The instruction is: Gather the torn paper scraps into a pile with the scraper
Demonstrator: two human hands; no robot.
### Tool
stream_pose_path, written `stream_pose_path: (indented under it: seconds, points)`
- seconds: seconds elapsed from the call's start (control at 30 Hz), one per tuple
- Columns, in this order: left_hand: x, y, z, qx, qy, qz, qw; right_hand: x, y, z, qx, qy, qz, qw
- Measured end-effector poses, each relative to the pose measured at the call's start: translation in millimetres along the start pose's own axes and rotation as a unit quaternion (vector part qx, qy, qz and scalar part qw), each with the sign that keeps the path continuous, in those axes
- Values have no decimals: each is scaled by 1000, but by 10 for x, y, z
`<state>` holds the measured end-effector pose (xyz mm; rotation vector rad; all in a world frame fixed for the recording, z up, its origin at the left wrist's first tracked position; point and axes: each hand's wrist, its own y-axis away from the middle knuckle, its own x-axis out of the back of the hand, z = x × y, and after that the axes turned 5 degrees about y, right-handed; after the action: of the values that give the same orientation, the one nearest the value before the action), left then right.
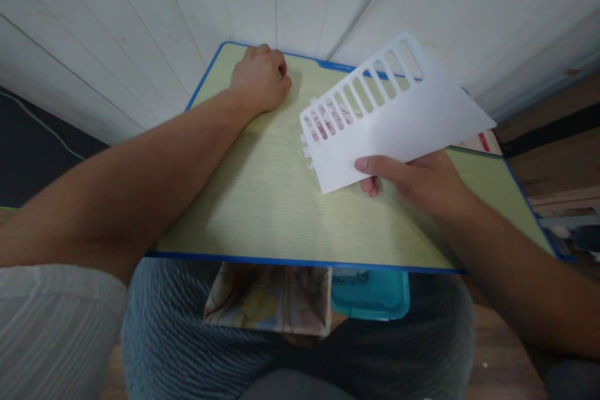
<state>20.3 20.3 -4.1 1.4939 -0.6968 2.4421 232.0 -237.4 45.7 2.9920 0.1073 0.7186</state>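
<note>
My right hand (422, 181) pinches a white sheet (389, 125) by its lower edge, thumb on top and fingers underneath. The sheet is stiff-looking and has a row of long rounded slots along its upper left side. Tilted, it hangs over the right half of the table. Small pieces with pinkish-red marks (323, 125) show through its lower left slots; what they are I cannot tell. Near the back left corner my left hand (262, 75) rests on the tabletop, fingers curled in. Whatever it may hold is hidden.
The small pale-green table (262, 206) has a blue rim and stands against a white panelled wall (187, 0). Under its front edge are a patterned cloth item (272, 300) and a turquoise plastic container (375, 300). Cardboard boxes (562, 131) stand at the right.
</note>
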Motion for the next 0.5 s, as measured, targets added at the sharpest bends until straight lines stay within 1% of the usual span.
stream_pose_path:
  seconds: [0.1, 0.2, 0.33, 0.5]
  points:
    - [-12, -9, -2, 2, 6, 8, 1000, -6, -3, 22, -11, -3, 11, 1000]
    - [-9, -9, -5, 0, 15, 2, 1000, -33, -2, 29, -12, -14, 11, 1000]
    - [-5, -1, -9, -1, 13, 2, 1000, -73, -34, 47, -19, -30, -13, 999]
    - [-30, -19, -38, -8, 21, 7, 1000, -96, -69, 78, -45, -49, -56, 996]
